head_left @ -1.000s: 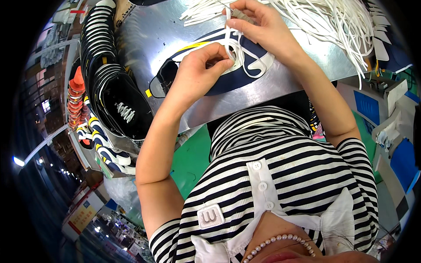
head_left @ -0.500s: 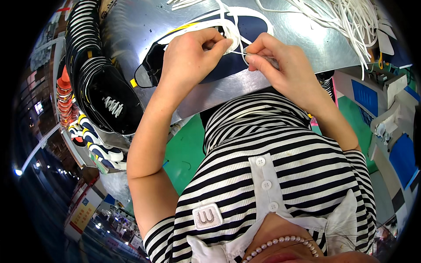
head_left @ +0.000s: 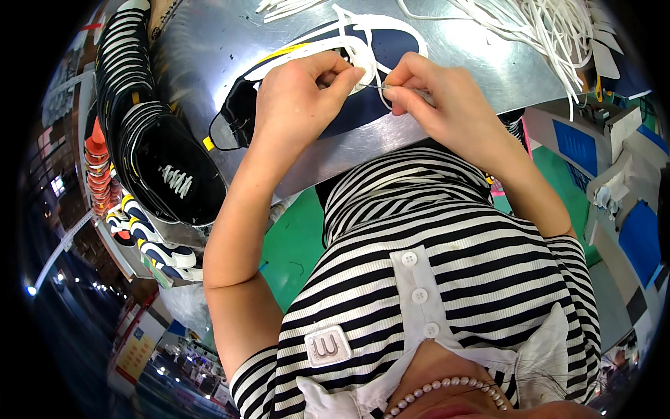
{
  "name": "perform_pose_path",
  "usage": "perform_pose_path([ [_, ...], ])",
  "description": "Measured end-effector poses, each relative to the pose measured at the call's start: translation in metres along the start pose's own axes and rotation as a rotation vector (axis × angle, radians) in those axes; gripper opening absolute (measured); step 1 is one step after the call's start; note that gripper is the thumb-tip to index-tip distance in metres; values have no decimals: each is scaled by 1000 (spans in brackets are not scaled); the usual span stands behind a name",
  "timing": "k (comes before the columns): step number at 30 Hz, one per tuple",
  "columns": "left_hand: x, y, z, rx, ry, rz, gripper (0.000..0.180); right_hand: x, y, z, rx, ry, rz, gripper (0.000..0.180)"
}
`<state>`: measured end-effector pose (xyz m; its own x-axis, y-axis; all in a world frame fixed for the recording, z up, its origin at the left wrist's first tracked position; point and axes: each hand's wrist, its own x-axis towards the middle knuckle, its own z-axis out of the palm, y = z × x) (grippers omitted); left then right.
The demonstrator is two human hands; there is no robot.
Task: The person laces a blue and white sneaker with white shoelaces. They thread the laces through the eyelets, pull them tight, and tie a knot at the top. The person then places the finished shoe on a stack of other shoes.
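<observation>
A navy shoe upper (head_left: 363,105) with white and yellow trim lies flat on the shiny metal table (head_left: 209,56). My left hand (head_left: 300,105) rests on it and pinches the white lace (head_left: 363,59) threaded through its eyelets. My right hand (head_left: 433,105) is beside it, fingertips pinched on the thin lace end between the two hands. Both hands nearly touch above the upper's near edge.
A bundle of loose white laces (head_left: 544,28) lies at the table's far right. Black laced shoe uppers (head_left: 167,174) are stacked along the left, with more coloured shoes (head_left: 146,237) lower down. The green floor (head_left: 293,244) shows under the table edge. Blue and white equipment (head_left: 628,202) stands right.
Both hands have drawn back from the far part of the table toward the near edge and closed together, the right hand pulling the lace end toward the left.
</observation>
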<state>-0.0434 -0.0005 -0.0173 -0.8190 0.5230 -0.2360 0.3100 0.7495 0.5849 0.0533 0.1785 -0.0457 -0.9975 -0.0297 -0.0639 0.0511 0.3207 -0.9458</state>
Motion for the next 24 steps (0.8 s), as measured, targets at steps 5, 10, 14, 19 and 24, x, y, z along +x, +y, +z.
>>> perform_pose_path([
  [5, 2, -2, -3, -29, -51, 18, 22, 3, -1, 2, -148, 5, -18, 14],
  [10, -11, 2, 6, 23, 2, 245, 25, 8, -2, 20, -459, 79, -106, 16],
  [14, -18, 6, 13, 99, 98, 363, 22, 11, 3, 33, -421, 93, -51, 20],
  [19, -41, -10, 0, 344, 289, 551, 22, -21, -18, -27, -217, 20, -58, 20],
  [24, -50, -12, 6, 489, 400, 820, 25, 26, 16, -58, 274, 132, 104, 30],
])
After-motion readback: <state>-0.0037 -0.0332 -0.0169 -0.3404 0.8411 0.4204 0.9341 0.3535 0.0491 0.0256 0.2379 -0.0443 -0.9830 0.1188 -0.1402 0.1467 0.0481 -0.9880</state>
